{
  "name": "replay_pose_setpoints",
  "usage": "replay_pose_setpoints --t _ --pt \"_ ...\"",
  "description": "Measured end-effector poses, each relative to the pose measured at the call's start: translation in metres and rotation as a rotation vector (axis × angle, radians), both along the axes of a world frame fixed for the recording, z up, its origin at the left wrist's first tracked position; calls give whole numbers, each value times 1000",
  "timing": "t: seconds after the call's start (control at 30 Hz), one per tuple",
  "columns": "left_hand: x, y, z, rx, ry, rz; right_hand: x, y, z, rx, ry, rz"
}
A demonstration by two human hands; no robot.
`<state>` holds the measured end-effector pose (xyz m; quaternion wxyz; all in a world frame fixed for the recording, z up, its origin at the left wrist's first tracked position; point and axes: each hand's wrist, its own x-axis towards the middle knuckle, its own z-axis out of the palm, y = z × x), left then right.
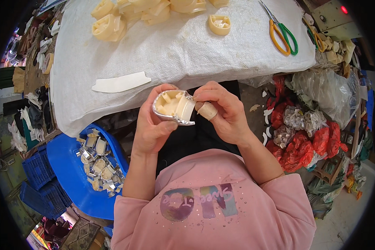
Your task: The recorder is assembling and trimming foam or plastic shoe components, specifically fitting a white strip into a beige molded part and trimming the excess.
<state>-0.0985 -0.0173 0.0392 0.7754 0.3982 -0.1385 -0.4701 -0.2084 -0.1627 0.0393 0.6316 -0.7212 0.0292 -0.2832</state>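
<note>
My left hand (149, 129) is closed around a cream plastic shoe heel (173, 105), its hollow ribbed side turned up. A shiny silver strip (186, 122) wraps round the heel's outer wall, with one end sticking out past its straight edge. At that right edge, my right hand (225, 109) pinches the covering with thumb and fingers; a finger there wears a beige wrap (207, 111). The fingertips partly hide what they grip. On the white woven cloth (171, 54) just beyond lies a curved white strip (121, 82).
Bare cream heels (125, 18) are piled at the far side, with a single heel (219, 25) apart. Scissors (281, 33) with orange and green handles lie far right. A blue chair (66, 166) at left holds many silver-covered heels (102, 160). Red plastic bags (300, 146) crowd the right.
</note>
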Motion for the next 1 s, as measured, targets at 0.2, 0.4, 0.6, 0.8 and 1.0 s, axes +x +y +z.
replay_pose_setpoints --t 0.2,0.4,0.6,0.8,1.0 --pt "2 -5 6 199 -514 29 -9 -54 6 -321 155 -220" --pt "12 -11 8 200 -566 -21 -36 -234 -21 -1116 462 -856" --pt "12 -18 10 200 -417 0 -27 -240 -19 -1219 784 -824" --pt "13 -23 13 201 -485 31 -31 -225 -25 -1108 358 -933" --pt "12 -20 9 162 -956 233 -46 -119 -6 -492 358 -596"
